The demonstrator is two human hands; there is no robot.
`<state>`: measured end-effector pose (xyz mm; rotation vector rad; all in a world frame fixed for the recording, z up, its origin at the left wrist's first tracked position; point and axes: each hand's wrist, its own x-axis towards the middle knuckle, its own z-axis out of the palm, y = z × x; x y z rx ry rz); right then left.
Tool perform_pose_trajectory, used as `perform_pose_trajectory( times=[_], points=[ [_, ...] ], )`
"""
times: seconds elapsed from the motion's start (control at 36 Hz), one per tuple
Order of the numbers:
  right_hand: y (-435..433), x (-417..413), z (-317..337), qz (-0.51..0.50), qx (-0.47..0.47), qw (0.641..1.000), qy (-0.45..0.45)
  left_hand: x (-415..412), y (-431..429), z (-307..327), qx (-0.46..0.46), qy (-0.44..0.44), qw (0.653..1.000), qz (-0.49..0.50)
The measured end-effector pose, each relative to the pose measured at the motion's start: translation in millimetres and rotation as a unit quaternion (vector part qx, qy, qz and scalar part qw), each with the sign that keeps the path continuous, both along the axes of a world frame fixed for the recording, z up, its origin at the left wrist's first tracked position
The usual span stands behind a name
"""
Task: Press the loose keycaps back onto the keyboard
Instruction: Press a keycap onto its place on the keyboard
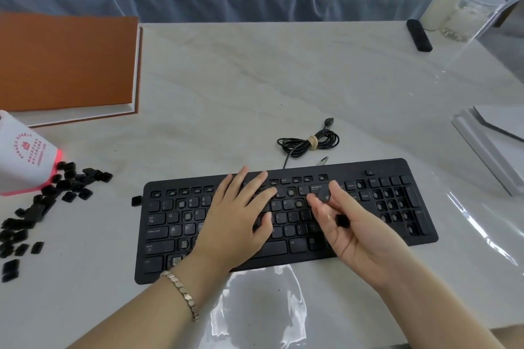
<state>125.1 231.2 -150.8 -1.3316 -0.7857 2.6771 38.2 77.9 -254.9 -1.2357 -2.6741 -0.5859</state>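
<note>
Near table (255,79) front edge | keyboard (158,235) long axis left-right; surface stretches beyond | left hand (238,224) flat, fingers spread on keys; right hand (357,238) pinching keycap (324,196)

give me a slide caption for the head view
Left hand rests on the keyboard while the right hand pinches a keycap over it.
</note>
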Motion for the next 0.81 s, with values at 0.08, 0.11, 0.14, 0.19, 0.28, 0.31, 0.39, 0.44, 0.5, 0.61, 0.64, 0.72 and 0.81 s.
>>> perform_pose_trajectory(
  times=[0.08,0.11,0.14,0.19,0.28,0.31,0.39,0.44,0.5,0.61,0.64,0.72,0.81],
  points=[
    [0,1,-2,0.01,0.022,1.0,-0.001,0,0,0,0.001,0.0,1.0,0.001],
    [0,2,-4,0.025,0.044,0.999,-0.003,1,0,0,0.003,0.0,1.0,0.001],
    [1,4,-6,0.045,0.071,0.996,-0.007,1,0,0,0.005,0.001,1.0,0.0],
    [2,7,-11,0.088,0.136,0.987,-0.017,1,0,1,0.007,0.001,1.0,-0.001],
    [5,12,-21,0.139,0.249,0.958,-0.032,1,0,0,0.002,-0.003,1.0,-0.001],
    [6,14,-24,0.148,0.278,0.948,-0.034,1,0,0,-0.001,-0.005,1.0,-0.001],
    [9,17,-28,0.17,0.336,0.926,-0.034,1,0,1,-0.005,-0.007,1.0,0.0],
    [11,19,-30,0.185,0.355,0.916,-0.032,1,0,1,-0.003,-0.009,1.0,0.0],
    [11,21,-31,0.194,0.358,0.913,-0.028,2,0,2,-0.002,-0.006,1.0,-0.002],
    [10,23,-31,0.198,0.348,0.916,-0.021,3,0,3,-0.011,-0.004,1.0,-0.005],
    [8,23,-31,0.201,0.348,0.916,-0.019,3,-1,4,-0.017,-0.003,1.0,-0.008],
    [4,19,-32,0.219,0.374,0.901,-0.018,3,-6,6,-0.036,-0.009,0.999,-0.013],
    [1,15,-36,0.243,0.42,0.874,-0.023,3,-22,8,-0.034,-0.036,0.999,0.004]
  ],
)
